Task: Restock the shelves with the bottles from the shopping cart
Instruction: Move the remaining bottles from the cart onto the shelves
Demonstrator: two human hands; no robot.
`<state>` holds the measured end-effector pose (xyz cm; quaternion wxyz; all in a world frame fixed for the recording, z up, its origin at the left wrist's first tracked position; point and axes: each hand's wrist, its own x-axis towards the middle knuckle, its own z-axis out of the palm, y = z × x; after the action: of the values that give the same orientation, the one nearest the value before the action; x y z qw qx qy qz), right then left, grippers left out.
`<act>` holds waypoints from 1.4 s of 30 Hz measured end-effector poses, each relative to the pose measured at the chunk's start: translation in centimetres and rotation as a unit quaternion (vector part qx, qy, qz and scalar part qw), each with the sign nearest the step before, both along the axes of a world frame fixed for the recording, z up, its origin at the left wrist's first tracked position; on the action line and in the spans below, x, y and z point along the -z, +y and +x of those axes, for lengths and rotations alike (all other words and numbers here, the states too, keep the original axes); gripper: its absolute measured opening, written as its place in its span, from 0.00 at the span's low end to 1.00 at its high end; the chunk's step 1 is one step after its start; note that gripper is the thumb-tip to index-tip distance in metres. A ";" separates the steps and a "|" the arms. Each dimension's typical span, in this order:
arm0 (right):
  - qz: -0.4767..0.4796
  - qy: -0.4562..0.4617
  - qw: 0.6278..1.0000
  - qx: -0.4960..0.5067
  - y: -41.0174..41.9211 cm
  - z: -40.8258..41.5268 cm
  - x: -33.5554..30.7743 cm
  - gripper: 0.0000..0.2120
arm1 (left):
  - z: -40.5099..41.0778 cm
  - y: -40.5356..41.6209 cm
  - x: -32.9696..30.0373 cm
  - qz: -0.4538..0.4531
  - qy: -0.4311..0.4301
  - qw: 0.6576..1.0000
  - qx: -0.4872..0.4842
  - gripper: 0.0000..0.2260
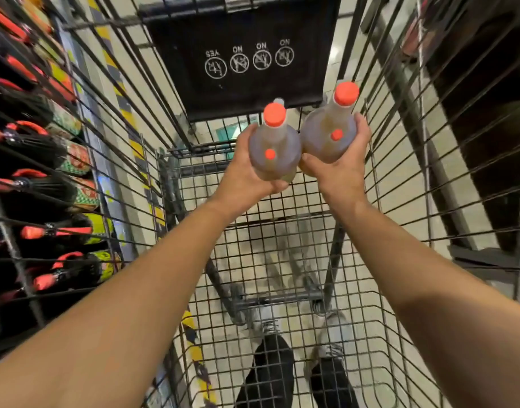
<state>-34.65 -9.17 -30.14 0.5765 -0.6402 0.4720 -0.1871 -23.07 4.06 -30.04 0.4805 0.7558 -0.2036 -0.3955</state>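
I look down into a wire shopping cart (282,260). My left hand (247,175) grips a brownish bottle with an orange cap (275,148) around its lower body. My right hand (341,169) grips a second, like bottle (329,134) from below and from the right. Both bottles stand upright, side by side and touching, held above the cart's mesh floor. No other bottles show in the basket. On the left, through the cart's wire side, a shelf (85,142) holds rows of dark bottles with red caps (40,184).
The cart's black folding seat flap (241,54) with printed symbols stands at the far end. Wire walls rise on both sides. A dark shelf unit (474,142) runs along the right. My legs and shoes (282,363) show through the mesh, on a tiled floor.
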 end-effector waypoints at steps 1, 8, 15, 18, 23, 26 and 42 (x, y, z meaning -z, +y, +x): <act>0.008 -0.009 1.000 0.006 0.3 -0.1 0.1 0.51 | -0.8 0.0 0.4 -0.007 0.009 0.999 -0.036 0.43; -0.051 0.054 0.997 0.015 2.3 -2.4 0.0 0.47 | -3.1 0.0 2.7 0.000 -0.019 0.990 -0.142 0.48; -0.057 0.067 0.996 0.007 1.0 -2.2 0.1 0.46 | -1.3 -0.8 2.4 0.000 -0.051 0.989 -0.137 0.43; -0.018 0.022 0.999 -0.030 -0.2 -3.1 0.3 0.46 | -0.1 1.0 2.3 0.008 -0.067 0.994 -0.091 0.39; 0.018 -0.003 0.998 -0.058 -0.5 -3.8 1.1 0.46 | -0.3 1.8 2.2 0.011 -0.049 0.996 -0.070 0.39; 0.021 0.003 0.999 -0.045 0.1 -3.6 1.7 0.45 | -1.2 2.1 2.9 0.008 -0.025 0.996 -0.089 0.38; -0.030 0.040 0.998 -0.026 0.6 -2.9 1.1 0.46 | -3.4 0.3 3.9 -0.013 -0.060 0.981 -0.183 0.42</act>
<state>-37.58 -8.58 -31.20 0.5422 -0.6765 0.4718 -0.1606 -26.48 4.41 -33.91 0.5417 0.7961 -0.0957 -0.2523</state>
